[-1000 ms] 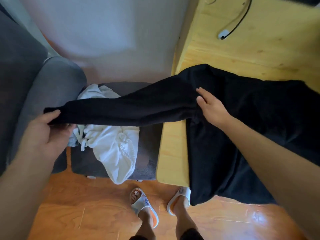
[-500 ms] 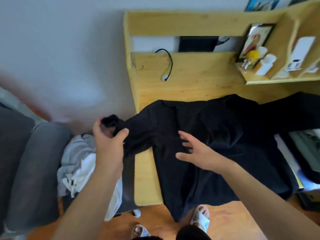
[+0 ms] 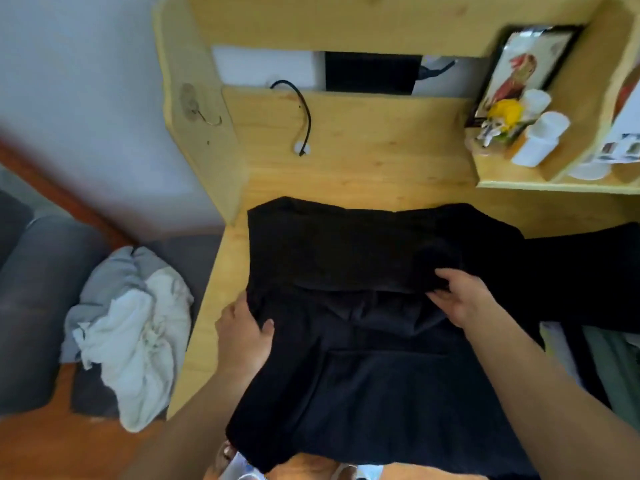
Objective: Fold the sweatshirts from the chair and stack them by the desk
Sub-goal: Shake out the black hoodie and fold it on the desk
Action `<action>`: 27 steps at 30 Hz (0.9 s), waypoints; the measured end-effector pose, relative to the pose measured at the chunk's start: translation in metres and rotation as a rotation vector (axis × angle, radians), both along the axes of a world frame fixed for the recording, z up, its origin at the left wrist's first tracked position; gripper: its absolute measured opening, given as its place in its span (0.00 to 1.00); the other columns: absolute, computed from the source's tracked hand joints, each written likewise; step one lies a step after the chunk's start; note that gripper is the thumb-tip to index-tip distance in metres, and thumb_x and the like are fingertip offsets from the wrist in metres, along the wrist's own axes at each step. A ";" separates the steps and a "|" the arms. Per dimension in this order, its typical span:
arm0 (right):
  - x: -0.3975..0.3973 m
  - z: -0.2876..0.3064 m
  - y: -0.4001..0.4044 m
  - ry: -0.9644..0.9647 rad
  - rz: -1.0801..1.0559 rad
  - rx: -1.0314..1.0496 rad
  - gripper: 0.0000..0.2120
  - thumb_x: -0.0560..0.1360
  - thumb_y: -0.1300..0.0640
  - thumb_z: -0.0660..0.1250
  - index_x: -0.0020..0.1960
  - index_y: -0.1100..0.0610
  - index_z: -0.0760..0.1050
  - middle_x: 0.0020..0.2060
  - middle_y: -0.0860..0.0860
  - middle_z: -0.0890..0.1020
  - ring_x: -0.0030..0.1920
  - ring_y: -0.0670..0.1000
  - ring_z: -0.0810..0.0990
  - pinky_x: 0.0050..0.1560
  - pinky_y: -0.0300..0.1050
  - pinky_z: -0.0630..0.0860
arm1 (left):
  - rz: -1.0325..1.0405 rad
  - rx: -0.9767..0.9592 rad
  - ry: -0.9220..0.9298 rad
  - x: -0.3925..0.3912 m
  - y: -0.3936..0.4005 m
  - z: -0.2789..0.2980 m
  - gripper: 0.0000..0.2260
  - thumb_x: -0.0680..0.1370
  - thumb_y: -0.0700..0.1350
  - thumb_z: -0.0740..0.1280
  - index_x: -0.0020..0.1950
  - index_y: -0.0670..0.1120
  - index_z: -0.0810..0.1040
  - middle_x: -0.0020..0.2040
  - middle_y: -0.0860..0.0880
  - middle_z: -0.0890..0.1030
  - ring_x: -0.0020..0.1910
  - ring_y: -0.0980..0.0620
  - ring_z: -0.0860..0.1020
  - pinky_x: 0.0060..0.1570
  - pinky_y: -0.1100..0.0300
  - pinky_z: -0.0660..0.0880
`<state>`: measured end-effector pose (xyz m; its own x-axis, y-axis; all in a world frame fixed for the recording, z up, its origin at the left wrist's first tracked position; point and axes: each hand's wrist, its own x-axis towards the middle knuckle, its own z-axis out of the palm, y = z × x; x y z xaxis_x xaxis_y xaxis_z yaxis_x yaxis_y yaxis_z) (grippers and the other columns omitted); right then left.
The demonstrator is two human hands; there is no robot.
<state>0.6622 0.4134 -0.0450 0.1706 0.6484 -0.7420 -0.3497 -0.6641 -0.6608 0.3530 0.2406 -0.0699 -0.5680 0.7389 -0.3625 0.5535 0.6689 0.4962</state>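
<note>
The black sweatshirt (image 3: 363, 306) now lies spread on the wooden surface (image 3: 363, 168), its hem hanging over the near edge toward the person. A second ago its left sleeve was stretched out over the chair in the left hand; half a second ago that sleeve was bunched and being carried inward. Now it has been laid across the chest as a band running from the left edge of the body toward the right, so the first sleeve fold looks done.

The left hand (image 3: 244, 336) has let go of the cuff and sits at the garment's left edge, thumb on top of the cloth and fingers seemingly tucked under it, pinching the side. The right hand (image 3: 462, 299), which was flat on the chest before, now has its fingers curled over the end of the folded sleeve, holding it down near the right shoulder. The other sleeve trails off to the right across the surface, not yet folded.

That probably makes the right sleeve the next step, then the body fold.

On the grey chair (image 3: 194, 258) left of the surface, a crumpled white and grey heap of sweatshirts (image 3: 135, 327) waits, well apart from the black one. A shelf (image 3: 554, 183) with a framed picture (image 3: 519, 64) and white cups stands at the back right.
</note>
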 end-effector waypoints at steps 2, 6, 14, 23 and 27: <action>0.012 -0.011 0.009 -0.003 0.033 -0.036 0.23 0.80 0.62 0.66 0.74 0.57 0.67 0.66 0.58 0.77 0.58 0.59 0.81 0.53 0.53 0.81 | 0.004 -0.054 0.080 -0.007 0.003 -0.017 0.36 0.79 0.51 0.71 0.81 0.45 0.57 0.69 0.36 0.71 0.68 0.33 0.69 0.67 0.41 0.68; 0.016 -0.022 0.012 -0.036 0.050 0.001 0.24 0.80 0.64 0.65 0.75 0.57 0.65 0.63 0.57 0.78 0.56 0.58 0.81 0.52 0.53 0.82 | -0.158 0.013 0.244 -0.017 0.038 -0.027 0.37 0.81 0.53 0.67 0.83 0.51 0.49 0.63 0.40 0.72 0.59 0.38 0.75 0.53 0.44 0.77; -0.010 -0.043 -0.004 -0.035 0.149 0.139 0.14 0.81 0.65 0.65 0.65 0.54 0.72 0.59 0.53 0.81 0.57 0.55 0.82 0.62 0.52 0.79 | -0.187 -0.133 0.493 -0.079 0.081 -0.042 0.26 0.80 0.37 0.58 0.77 0.47 0.56 0.55 0.36 0.77 0.51 0.29 0.78 0.50 0.38 0.75; -0.046 -0.034 -0.025 -1.210 0.220 0.489 0.27 0.76 0.58 0.65 0.75 0.57 0.64 0.70 0.59 0.68 0.60 0.59 0.73 0.62 0.53 0.69 | -0.573 0.132 0.620 -0.056 0.041 -0.057 0.32 0.81 0.50 0.62 0.83 0.49 0.55 0.80 0.39 0.60 0.79 0.35 0.58 0.76 0.40 0.60; -0.069 -0.063 -0.026 -1.437 1.074 0.557 0.30 0.83 0.39 0.49 0.81 0.48 0.53 0.81 0.54 0.51 0.80 0.60 0.48 0.78 0.58 0.49 | -0.621 0.059 0.597 -0.072 0.033 -0.089 0.28 0.85 0.61 0.45 0.84 0.54 0.49 0.84 0.43 0.53 0.83 0.41 0.48 0.80 0.43 0.49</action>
